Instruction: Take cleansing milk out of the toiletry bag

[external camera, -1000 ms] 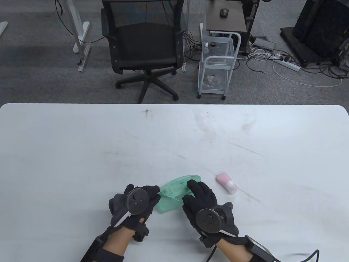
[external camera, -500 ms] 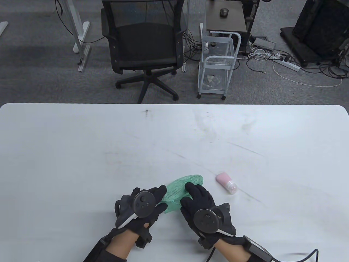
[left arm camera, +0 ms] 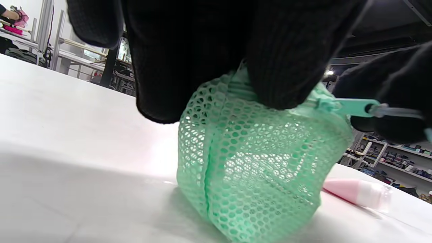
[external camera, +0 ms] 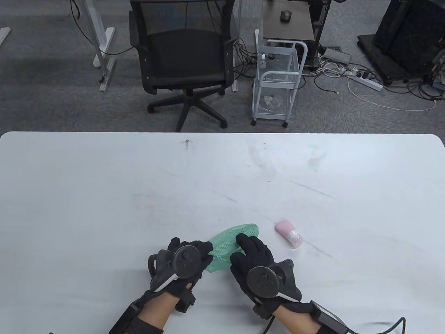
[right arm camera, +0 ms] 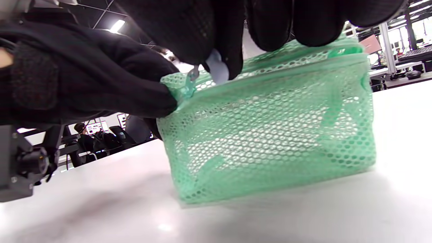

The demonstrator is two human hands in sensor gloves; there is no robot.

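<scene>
We've got our left hand pinching the green mesh bag's end near the table's front edge, right hand pinching its zipper pull. The pink bottle lies just beside, out on the table.

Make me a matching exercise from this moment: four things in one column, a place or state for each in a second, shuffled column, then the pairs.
1. mesh toiletry bag
2. pink bottle
3. left hand
4. right hand

A. lies on the table, outside the bag
B. pinches the bag's near end
C. stands on the table between both hands
D. rests on the bag's top, fingers at the zipper pull

Pairs: 1-C, 2-A, 3-B, 4-D
</scene>
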